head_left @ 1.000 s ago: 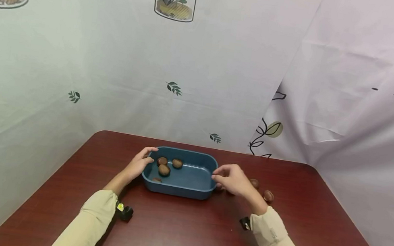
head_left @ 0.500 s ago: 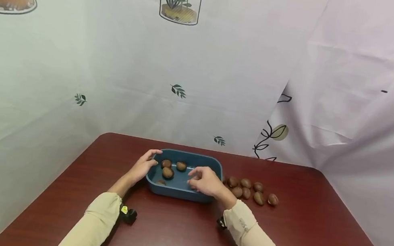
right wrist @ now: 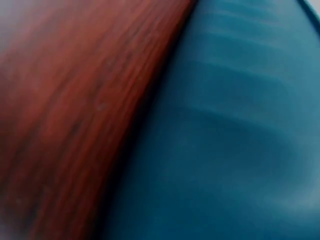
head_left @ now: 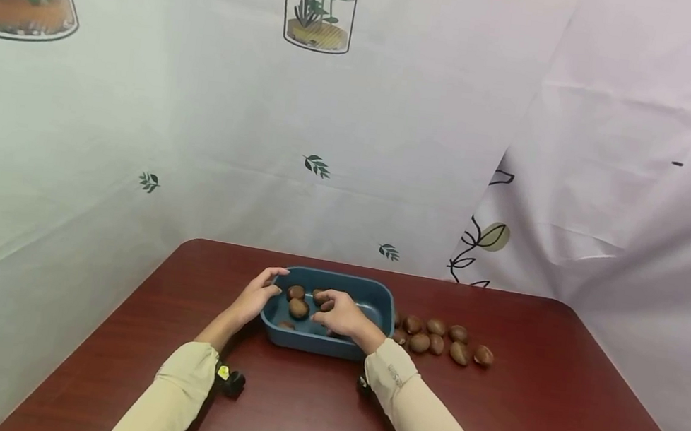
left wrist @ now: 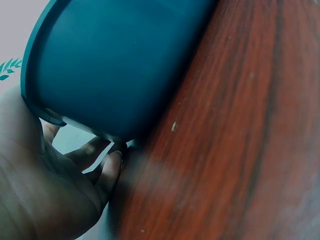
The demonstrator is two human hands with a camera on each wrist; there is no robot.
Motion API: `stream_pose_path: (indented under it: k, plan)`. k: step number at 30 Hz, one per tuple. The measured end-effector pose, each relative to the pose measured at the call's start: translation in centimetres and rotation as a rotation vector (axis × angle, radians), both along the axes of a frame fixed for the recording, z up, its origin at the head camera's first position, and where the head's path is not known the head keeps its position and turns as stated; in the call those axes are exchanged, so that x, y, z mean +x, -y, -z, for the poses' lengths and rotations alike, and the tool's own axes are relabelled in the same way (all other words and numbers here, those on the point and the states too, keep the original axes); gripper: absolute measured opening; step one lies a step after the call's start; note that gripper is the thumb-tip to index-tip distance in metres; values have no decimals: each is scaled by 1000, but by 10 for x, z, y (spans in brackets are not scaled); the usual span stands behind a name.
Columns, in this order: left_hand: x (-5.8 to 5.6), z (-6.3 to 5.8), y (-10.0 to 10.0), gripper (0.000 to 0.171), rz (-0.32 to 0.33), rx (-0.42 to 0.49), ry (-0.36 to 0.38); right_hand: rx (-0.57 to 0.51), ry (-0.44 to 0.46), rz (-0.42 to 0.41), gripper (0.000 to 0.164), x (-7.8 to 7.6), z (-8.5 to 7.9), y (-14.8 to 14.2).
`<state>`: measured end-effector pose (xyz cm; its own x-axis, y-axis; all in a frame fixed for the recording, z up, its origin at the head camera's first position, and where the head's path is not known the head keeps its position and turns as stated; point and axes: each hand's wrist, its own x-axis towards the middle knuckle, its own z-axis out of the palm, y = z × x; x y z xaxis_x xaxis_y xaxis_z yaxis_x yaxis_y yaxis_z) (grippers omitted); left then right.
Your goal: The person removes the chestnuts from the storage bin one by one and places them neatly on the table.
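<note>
A blue rectangular box (head_left: pixel 331 345) sits on the table, several brown chestnuts (head_left: pixel 298 308) lying in its left part. My left hand (head_left: pixel 253 299) grips the box's left end, thumb at the rim. Seen from the left wrist, the fingers (left wrist: pixel 111 167) of that hand bend around the outside of the box wall (left wrist: pixel 120 65). Inside the box, my right hand (head_left: pixel 343 315) reaches over the middle with bent fingers, a brown chestnut (head_left: pixel 326 306) showing between thumb and fingers. Only the blurred box side (right wrist: pixel 215 150) appears in the right wrist view; the hand itself is hidden there.
To the right of the box, several more chestnuts (head_left: pixel 436 344) lie in a loose group on the reddish-brown table (head_left: pixel 298 409). A pale printed cloth (head_left: pixel 234 124) hangs behind the table's far edge.
My right hand has moved left from the box's right rim to over its middle, uncovering the chestnut group on the table. My left hand has stayed at the left end. The view has shifted slightly.
</note>
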<state>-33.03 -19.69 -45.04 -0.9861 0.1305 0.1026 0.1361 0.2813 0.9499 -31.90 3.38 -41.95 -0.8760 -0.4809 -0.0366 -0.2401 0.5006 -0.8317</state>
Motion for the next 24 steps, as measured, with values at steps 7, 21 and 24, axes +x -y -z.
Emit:
stream_pose_path:
  k: [7, 21, 24]
  plan:
    - [1, 0, -3, 39, -12, -24, -50, 130, -153, -106, 44, -3, 3, 6]
    - [15, -19, -2, 41, 22, -14, -3, 66, -29, -254, 61, -7, 3, 8]
    - [6, -8, 0, 41, 11, -30, -22, 66, 4, -302, 65, -8, 2, 10]
